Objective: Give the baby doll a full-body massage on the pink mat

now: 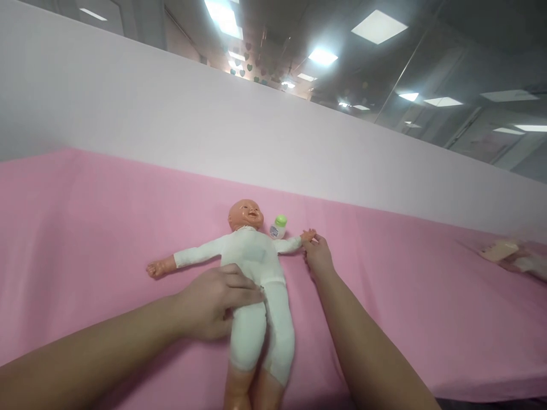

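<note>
A baby doll (252, 253) with a white cloth body and bare plastic head, hands and lower legs lies on its back with both arms spread. My left hand (217, 302) is closed round the doll's hip and upper thigh, its fingers across the top and the thumb low at the side. My right hand (318, 255) pinches the doll's small hand at the right, between thumb and fingers. Beside the doll's head stands a small white bottle (278, 229) with a green cap. The doll's feet are cut off by the lower edge of the view.
A pink sheet (405, 296) covers the surface under the doll. Behind it runs a low white wall (179, 125) with glass above, which reflects ceiling lights. At the far right lies a blurred beige object (499, 249) whose kind I cannot make out.
</note>
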Demonstrator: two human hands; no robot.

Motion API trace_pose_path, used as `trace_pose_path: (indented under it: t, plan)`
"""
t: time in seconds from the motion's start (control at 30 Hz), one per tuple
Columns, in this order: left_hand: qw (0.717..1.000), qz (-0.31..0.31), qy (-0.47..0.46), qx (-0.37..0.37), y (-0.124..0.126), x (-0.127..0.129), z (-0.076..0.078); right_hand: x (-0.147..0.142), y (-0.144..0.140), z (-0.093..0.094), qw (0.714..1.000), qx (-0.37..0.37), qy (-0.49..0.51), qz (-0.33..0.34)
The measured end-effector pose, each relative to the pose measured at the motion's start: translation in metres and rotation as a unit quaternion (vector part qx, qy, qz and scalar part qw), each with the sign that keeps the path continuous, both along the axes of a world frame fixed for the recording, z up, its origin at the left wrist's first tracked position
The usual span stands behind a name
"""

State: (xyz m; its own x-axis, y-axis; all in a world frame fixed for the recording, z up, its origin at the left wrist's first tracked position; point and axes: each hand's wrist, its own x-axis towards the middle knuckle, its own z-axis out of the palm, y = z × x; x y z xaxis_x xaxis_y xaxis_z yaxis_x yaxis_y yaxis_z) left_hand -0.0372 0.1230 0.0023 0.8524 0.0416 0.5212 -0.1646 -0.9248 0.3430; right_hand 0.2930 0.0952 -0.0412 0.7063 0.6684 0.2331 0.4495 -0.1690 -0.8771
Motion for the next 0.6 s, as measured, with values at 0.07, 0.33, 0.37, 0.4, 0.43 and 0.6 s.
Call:
trace_pose_path:
  t: [0.07,0.33,0.37,0.4,0.43,0.6]
  plan:
    - [1.000,0.009,0.009,0.006,0.000,0.001,-0.001,0.005,-0.003,-0.001,0.999,-0.043,-0.001,-0.013]
    - [0.979,0.161,0.127,-0.002,0.019,-0.010,0.000,-0.034,-0.009,0.015,0.953,-0.185,-0.238,0.030]
    - [0.973,0.183,0.140,-0.009,0.023,-0.011,0.000,-0.042,-0.010,0.017,0.945,-0.196,-0.259,0.037]
    - [0.968,0.201,0.149,-0.022,0.027,-0.012,0.000,-0.049,-0.011,0.018,0.938,-0.207,-0.274,0.043]
    - [0.964,0.215,0.153,-0.041,0.030,-0.013,0.000,-0.053,-0.012,0.019,0.932,-0.217,-0.286,0.048]
    - [0.944,0.227,0.171,-0.167,0.046,-0.019,-0.002,-0.049,-0.016,0.023,0.922,-0.247,-0.297,0.034]
